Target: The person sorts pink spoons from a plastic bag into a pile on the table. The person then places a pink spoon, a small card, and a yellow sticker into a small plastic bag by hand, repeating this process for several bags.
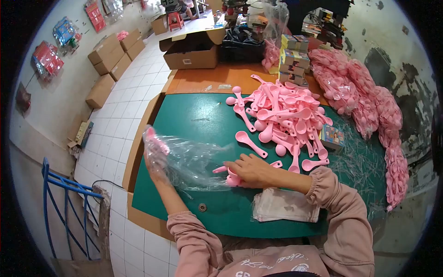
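My left hand (156, 168) grips a clear plastic bag (196, 159) near its far-left end, where pink plastic shows through the film. The bag stretches to the right over the green table mat (184, 115). At its right end my right hand (251, 170) is closed on pink scoop spoons (233, 179); how many is hidden by the fingers. A large heap of pink scoop spoons (286, 108) lies just beyond my right hand, with a single spoon (250, 143) at its near edge. Below my right wrist rests a stack of flat clear bags (286, 205).
Small printed cards (332, 137) sit right of the heap, and more bundled cards (294, 60) are stacked behind it. Bulging bags of pink spoons (355, 92) line the right edge. An open cardboard box (191, 57) stands at the back. A blue metal frame (69, 194) is at lower left.
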Motion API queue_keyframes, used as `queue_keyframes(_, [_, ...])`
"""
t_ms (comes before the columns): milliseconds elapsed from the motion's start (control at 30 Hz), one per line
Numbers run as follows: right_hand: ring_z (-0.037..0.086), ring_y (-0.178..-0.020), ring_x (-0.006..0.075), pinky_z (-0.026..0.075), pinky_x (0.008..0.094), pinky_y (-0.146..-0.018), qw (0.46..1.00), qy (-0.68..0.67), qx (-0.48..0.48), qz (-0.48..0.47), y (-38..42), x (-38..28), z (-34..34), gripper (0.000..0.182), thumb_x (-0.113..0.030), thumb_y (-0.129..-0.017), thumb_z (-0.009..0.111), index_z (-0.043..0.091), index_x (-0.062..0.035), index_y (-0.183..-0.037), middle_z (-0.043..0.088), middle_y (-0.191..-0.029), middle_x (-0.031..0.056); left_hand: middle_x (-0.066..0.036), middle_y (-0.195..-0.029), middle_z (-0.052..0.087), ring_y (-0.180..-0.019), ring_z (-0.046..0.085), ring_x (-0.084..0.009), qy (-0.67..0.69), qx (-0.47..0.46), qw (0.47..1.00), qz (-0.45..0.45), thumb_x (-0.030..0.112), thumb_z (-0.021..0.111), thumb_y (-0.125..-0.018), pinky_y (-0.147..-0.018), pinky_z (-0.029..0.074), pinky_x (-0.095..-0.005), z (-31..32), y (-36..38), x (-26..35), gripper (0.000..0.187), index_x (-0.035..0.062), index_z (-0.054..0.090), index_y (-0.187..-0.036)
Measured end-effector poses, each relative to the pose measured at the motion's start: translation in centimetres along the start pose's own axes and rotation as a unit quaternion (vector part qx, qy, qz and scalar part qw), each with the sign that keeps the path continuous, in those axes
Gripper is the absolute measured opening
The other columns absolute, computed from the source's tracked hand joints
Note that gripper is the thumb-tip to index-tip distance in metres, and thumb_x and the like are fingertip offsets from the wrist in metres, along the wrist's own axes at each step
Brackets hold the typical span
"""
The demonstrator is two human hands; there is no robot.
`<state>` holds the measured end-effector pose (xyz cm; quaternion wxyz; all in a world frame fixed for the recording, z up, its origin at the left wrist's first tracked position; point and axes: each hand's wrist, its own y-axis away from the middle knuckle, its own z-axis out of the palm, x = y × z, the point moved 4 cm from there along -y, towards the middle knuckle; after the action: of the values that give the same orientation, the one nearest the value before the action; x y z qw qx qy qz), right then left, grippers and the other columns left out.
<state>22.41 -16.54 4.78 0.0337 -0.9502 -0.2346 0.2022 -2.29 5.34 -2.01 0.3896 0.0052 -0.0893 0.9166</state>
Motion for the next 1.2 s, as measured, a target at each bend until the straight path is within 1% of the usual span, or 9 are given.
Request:
queue_keyframes(233, [0.051,-0.081,0.0242,0.036,0.0393,-0.072,0.958,0.199,0.177,0.108,0.7,3.9,-1.5,0.025,-0.012,-0.074,0.053,0.049,-0.008,-0.099,0.056,-0.083,0.0087,0.001,-0.077,0.045,-0.066,0.043,-0.0084,-0.731,0.172,0.467,0.466,0.034,0.039,-0.093,-0.062,0.037,-0.025,8.7,2.7,-4.5,0.042,0.0056,0.047,-0.123])
queue_keyframes(267, [0.05,-0.089,0.0258,0.035,0.0434,-0.078,0.956,0.199,0.16,0.146,0.8,4.7,-1.5,0.038,-0.017,-0.073,0.057,0.047,-0.0058,-0.108,0.054,-0.092,0.0121,0.004,-0.072,0.038,-0.064,0.036,-0.0073,-0.643,0.19,0.59,0.45,0.037,0.042,-0.091,-0.062,0.032,-0.0221,7.3,2.6,-3.7,0.048,0.005,0.043,-0.126])
queue_keyframes(567, [0.033,-0.122,0.0304,0.009,0.0673,-0.098,0.972,0.177,0.127,0.087,1.9,3.9,-0.9,0.059,-0.026,-0.075,0.059,0.037,-0.0235,-0.13,0.037,-0.125,0.0153,0.005,-0.071,0.037,-0.065,0.036,-0.0065,-0.711,0.138,0.518,0.455,0.031,0.048,-0.088,-0.06,0.03,-0.021,7.9,2.3,-4.4,0.047,0.0023,0.043,-0.125])
queue_keyframes(633, [0.039,-0.118,0.031,0.01,0.0646,-0.101,0.906,0.401,0.138,0.007,2.4,5.2,-0.4,0.044,-0.026,-0.079,0.049,0.045,-0.0251,-0.123,0.045,-0.118,0.016,-0.015,-0.129,0.04,-0.119,0.038,-0.0249,-0.729,0.14,0.544,0.39,0.051,0.049,-0.084,-0.1,0.029,-0.0379,7.4,2.6,-4.4,0.071,0.0031,0.033,-0.133])
queue_keyframes(767, [0.036,-0.122,0.0279,0.003,0.0646,-0.102,0.903,0.417,0.101,-0.017,2.7,7.8,-3.2,0.041,-0.023,-0.082,0.042,0.046,-0.0265,-0.123,0.045,-0.124,0.0118,-0.016,-0.133,0.038,-0.123,0.034,-0.0255,-0.746,0.147,0.535,0.368,0.05,0.049,-0.084,-0.102,0.026,-0.0381,5.0,2.3,-2.4,0.07,0.0031,0.032,-0.133])
queue_keyframes(833, [0.031,-0.126,0.0266,0.0,0.0647,-0.102,0.911,0.403,0.085,-0.012,2.8,9.2,-3.0,0.043,-0.022,-0.083,0.043,0.044,-0.0305,-0.125,0.038,-0.131,0.0099,0.005,-0.07,0.038,-0.064,0.035,-0.006,-0.761,0.109,0.466,0.437,0.034,0.047,-0.088,-0.058,0.029,-0.0205,6.6,1.9,-3.7,0.052,0.0022,0.038,-0.129])
queue_keyframes(1067, [0.033,-0.124,0.0228,0.0,0.064,-0.102,0.901,0.421,0.109,-0.007,3.3,10.8,-3.7,0.05,-0.024,-0.08,0.049,0.04,-0.0379,-0.127,0.036,-0.134,0.0043,0.005,-0.067,0.038,-0.059,0.034,-0.0049,-0.723,0.136,0.535,0.416,0.034,0.045,-0.09,-0.055,0.026,-0.0173,4.9,1.5,-2.7,0.043,0.0034,0.044,-0.121])
queue_keyframes(1133, [0.034,-0.124,0.0225,0.0,0.064,-0.103,0.905,0.411,0.111,-0.015,3.1,12.0,-3.7,0.05,-0.024,-0.079,0.049,0.041,-0.0386,-0.126,0.036,-0.134,0.004,0.005,-0.064,0.038,-0.059,0.036,-0.0046,-0.571,0.221,0.696,0.374,0.033,0.044,-0.091,-0.054,0.027,-0.0179,4.6,1.3,-2.9,0.034,0.0044,0.05,-0.108])
queue_keyframes(1200, [0.044,-0.114,0.0229,0.003,0.0634,-0.103,0.891,0.432,0.136,-0.039,2.8,12.1,-4.4,0.043,-0.026,-0.083,0.044,0.041,-0.0414,-0.123,0.041,-0.129,0.0028,0.005,-0.062,0.038,-0.059,0.036,-0.0044,-0.651,0.168,0.604,0.427,0.031,0.043,-0.091,-0.054,0.027,-0.0182,6.8,1.3,-4.6,0.03,0.005,0.051,-0.102])
